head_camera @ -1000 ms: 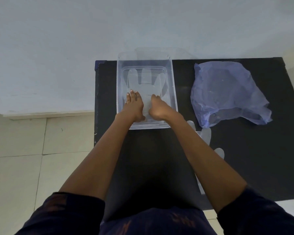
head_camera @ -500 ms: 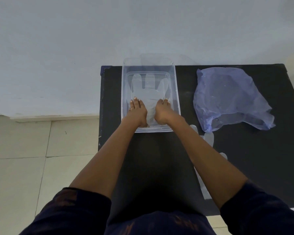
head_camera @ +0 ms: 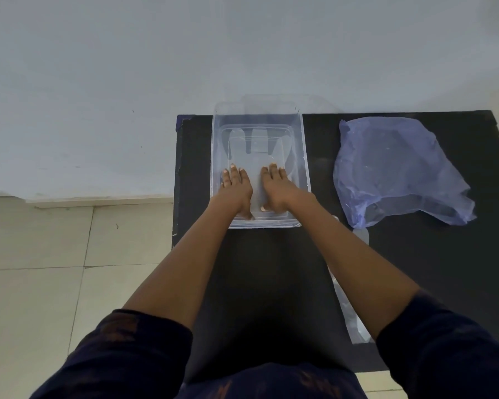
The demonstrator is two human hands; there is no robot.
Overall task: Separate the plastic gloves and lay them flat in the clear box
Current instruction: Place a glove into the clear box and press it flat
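Note:
The clear box (head_camera: 305, 156) stands at the far left of the black table. A see-through plastic glove (head_camera: 257, 145) lies flat on its floor, fingers pointing away from me. My left hand (head_camera: 236, 188) and my right hand (head_camera: 275, 187) both rest palm down inside the box on the glove's near part, fingers spread, a small gap between them. Neither hand grips anything. Another clear glove (head_camera: 349, 309) lies on the table to the right, mostly hidden under my right forearm.
A crumpled bluish plastic bag (head_camera: 392, 168) lies on the black table (head_camera: 444, 269) right of the box. The box's far end touches the pale wall (head_camera: 185, 53). Tiled floor (head_camera: 55, 269) lies left of the table.
Both hands have flattened and slid apart on the glove; the right hand went from curled to palm down. The camera view shifted slightly.

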